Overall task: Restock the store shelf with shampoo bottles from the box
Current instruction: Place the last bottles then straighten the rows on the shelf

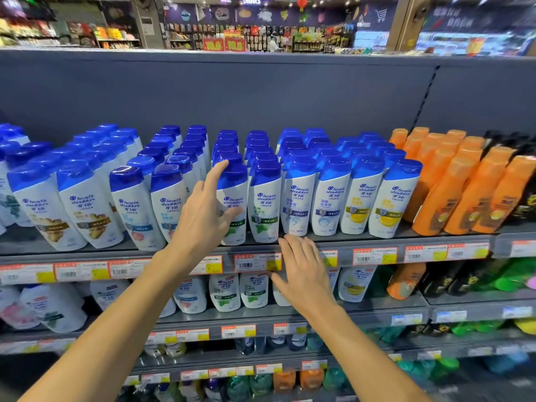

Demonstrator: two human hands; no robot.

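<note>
The left hand [203, 210] is reaching up at the centre of the frame toward the top shelf [362, 240], its fingers spread and mostly straight. The forefinger tip is lying against the blue cap of a white shampoo bottle with a green label [233, 198], and the other fingers are crossing the front of that bottle's label; the grip is released, the fingers are not curling round the bottle. The right hand [304, 274] is hovering lower, right of centre, palm turned toward the shelf edge, fingers straight and slightly fanned. Its fingertips are sitting just under the base of the front row, in front of the price tag strip [255, 262]; whether they are touching the strip cannot be told. This grip is also released and is holding nothing.

The shampoo bottles [327, 195] are standing upright in deep rows across the top shelf, white bodies with blue caps, filling the left and middle of the frame. Orange bottles [464, 192] are standing beside them in the right part of the frame, with dark bottles [525, 187] at the far right edge. On the lower shelf [377, 311], white refill pouches [226, 291] are leaning behind the forearms.
</note>
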